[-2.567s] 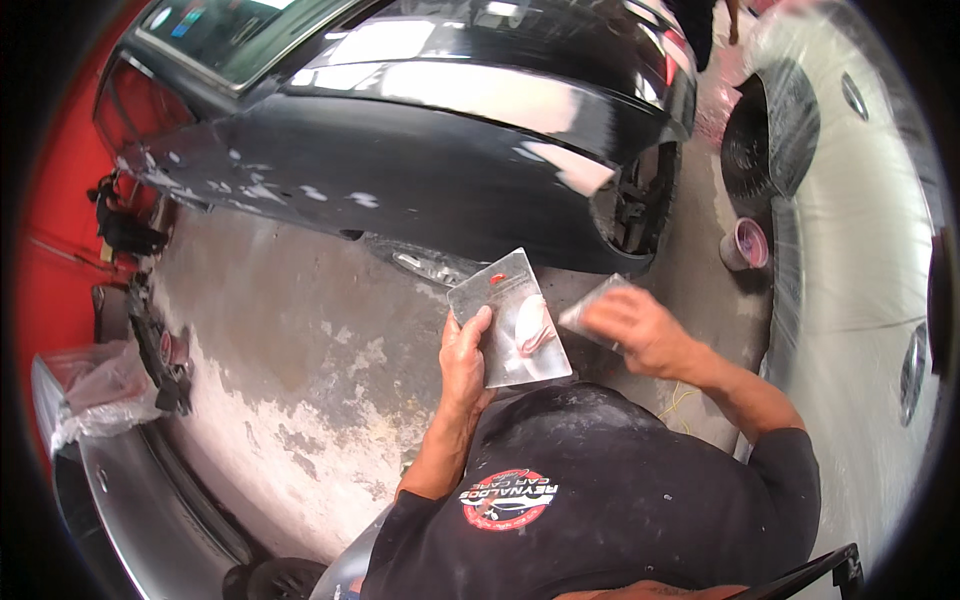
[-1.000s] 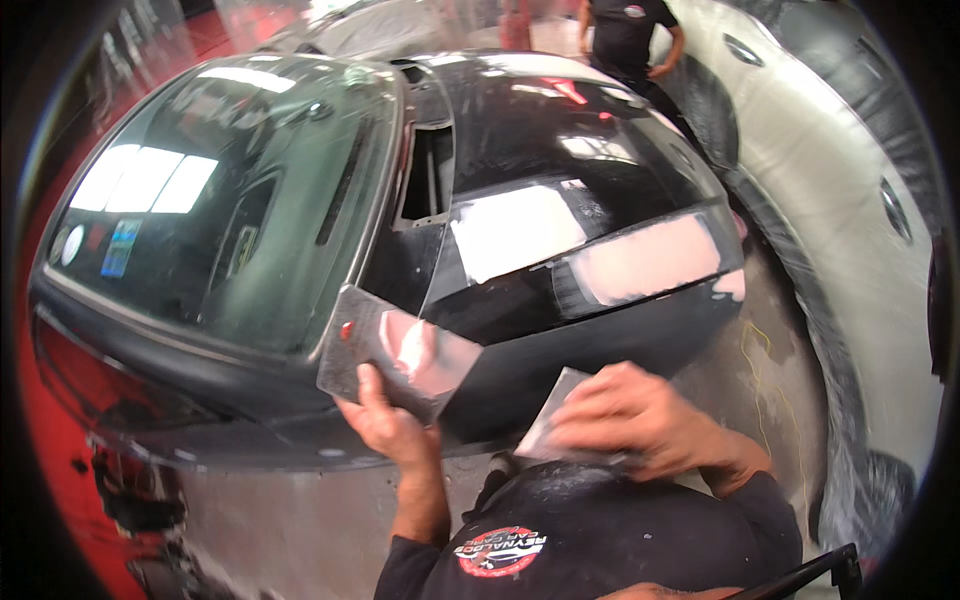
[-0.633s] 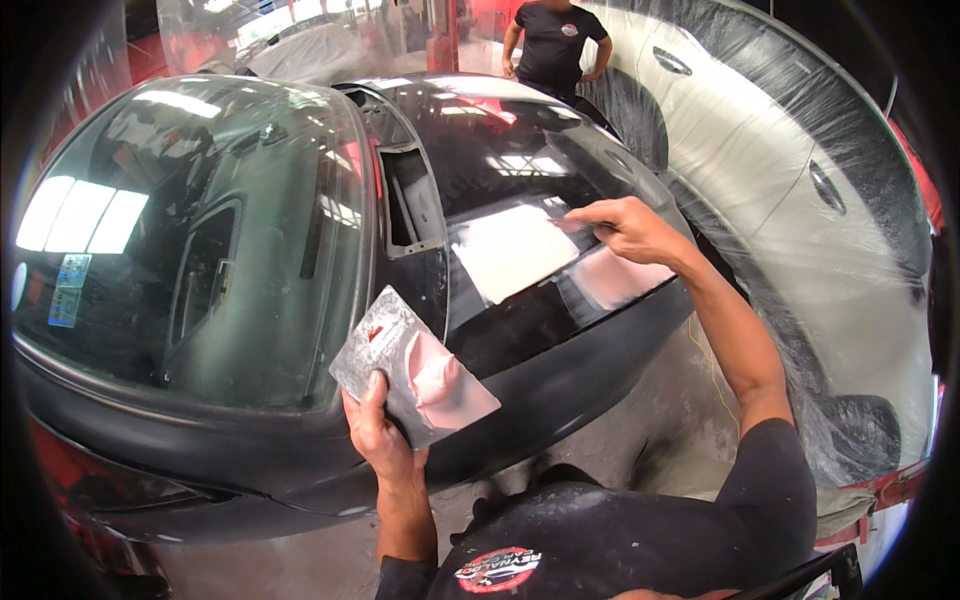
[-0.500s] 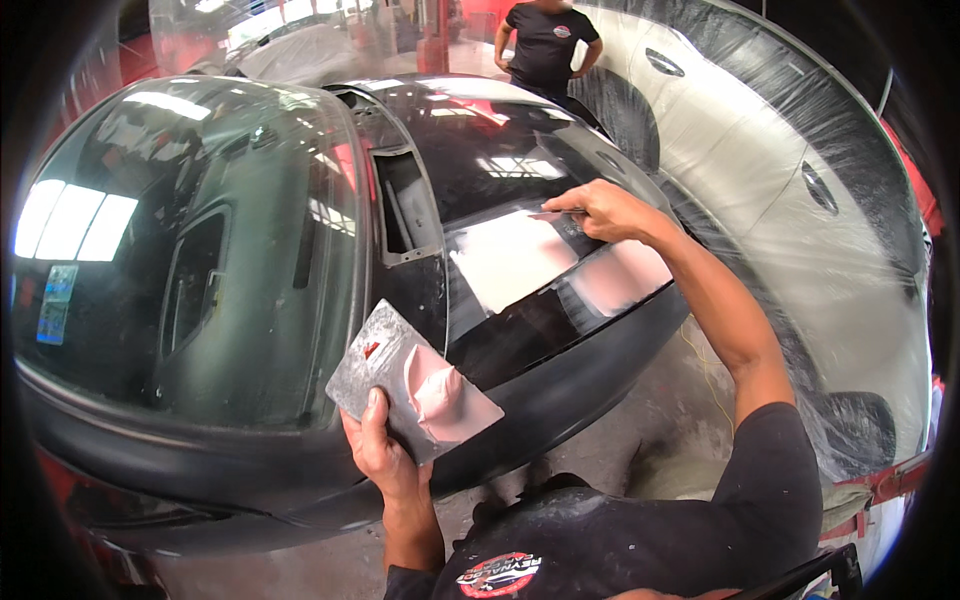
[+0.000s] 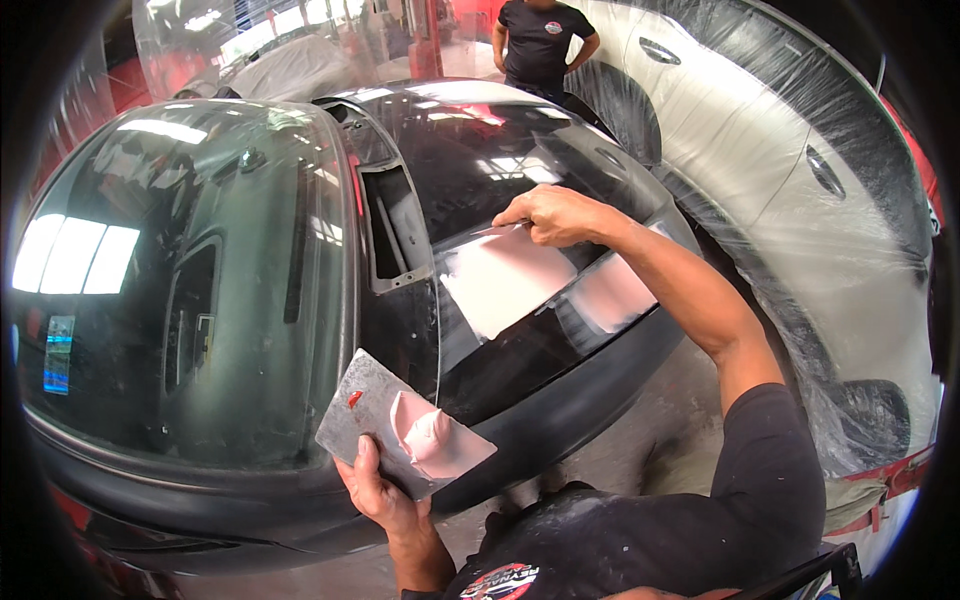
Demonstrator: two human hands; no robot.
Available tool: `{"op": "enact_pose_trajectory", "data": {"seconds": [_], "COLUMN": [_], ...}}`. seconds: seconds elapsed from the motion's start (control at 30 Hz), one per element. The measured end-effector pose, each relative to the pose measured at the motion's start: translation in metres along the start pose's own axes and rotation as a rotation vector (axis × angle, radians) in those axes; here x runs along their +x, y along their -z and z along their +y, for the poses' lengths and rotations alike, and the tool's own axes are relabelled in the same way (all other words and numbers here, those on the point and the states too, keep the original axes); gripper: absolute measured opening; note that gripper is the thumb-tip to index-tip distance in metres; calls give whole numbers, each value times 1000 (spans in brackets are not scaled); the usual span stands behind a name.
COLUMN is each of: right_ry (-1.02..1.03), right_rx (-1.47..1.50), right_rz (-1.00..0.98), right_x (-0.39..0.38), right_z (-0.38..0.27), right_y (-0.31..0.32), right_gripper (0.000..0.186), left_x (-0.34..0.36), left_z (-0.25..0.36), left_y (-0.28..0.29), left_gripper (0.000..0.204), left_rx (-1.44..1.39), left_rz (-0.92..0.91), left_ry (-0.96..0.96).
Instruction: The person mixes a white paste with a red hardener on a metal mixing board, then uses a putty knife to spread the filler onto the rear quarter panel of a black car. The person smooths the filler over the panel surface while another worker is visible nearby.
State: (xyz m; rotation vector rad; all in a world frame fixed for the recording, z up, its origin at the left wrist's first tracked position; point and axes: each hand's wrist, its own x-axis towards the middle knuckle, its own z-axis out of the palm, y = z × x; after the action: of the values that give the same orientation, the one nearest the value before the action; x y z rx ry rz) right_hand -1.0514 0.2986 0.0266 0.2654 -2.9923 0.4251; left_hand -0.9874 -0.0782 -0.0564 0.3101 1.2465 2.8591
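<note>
My left hand [image 5: 378, 497] grips a flat grey mixing board [image 5: 345, 425] by its lower edge, thumb on top. On the board sits a mound of pink body filler [image 5: 427, 442], with a small red dab of paste [image 5: 355, 399] near the upper corner. My right hand [image 5: 555, 216] is closed on a thin putty spreader [image 5: 499, 224], mostly hidden beneath the fingers. It is at the far edge of a wide pale pink filler patch [image 5: 508, 278] on the black car panel [image 5: 480, 385]. A second pink patch [image 5: 612, 293] lies to the right, partly behind my forearm.
Left of the panel is the car's large dark window [image 5: 250, 330]; a rectangular opening [image 5: 390, 225] lies between them. On the right stands a light-coloured car [image 5: 740, 150] under clear plastic sheeting. Another person [image 5: 545, 45] in a black shirt stands beyond the panel.
My right hand has moved left along the far edge of the large filler patch. My left hand and the board sit slightly lower in view; the view has shifted a little.
</note>
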Motion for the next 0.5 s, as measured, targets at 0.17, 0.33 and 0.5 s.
{"op": "enact_pose_trajectory", "data": {"seconds": [0.17, 0.33, 0.5], "right_ry": [-62, -16, 3], "right_rx": [-16, -63, -65], "right_rz": [-43, 93, 183], "right_x": [7, 4, -55], "right_z": [-10, -10, -31], "right_y": [-10, -36, -58], "right_gripper": [55, 51, 55], "left_x": [0, -1, -3], "left_z": [2, 2, 4], "left_y": [-2, -3, -1], "left_gripper": [37, 37, 38], "left_rx": [6, -35, -20], "left_rz": [-12, 19, 14], "left_ry": [-1, -1, 46]}}
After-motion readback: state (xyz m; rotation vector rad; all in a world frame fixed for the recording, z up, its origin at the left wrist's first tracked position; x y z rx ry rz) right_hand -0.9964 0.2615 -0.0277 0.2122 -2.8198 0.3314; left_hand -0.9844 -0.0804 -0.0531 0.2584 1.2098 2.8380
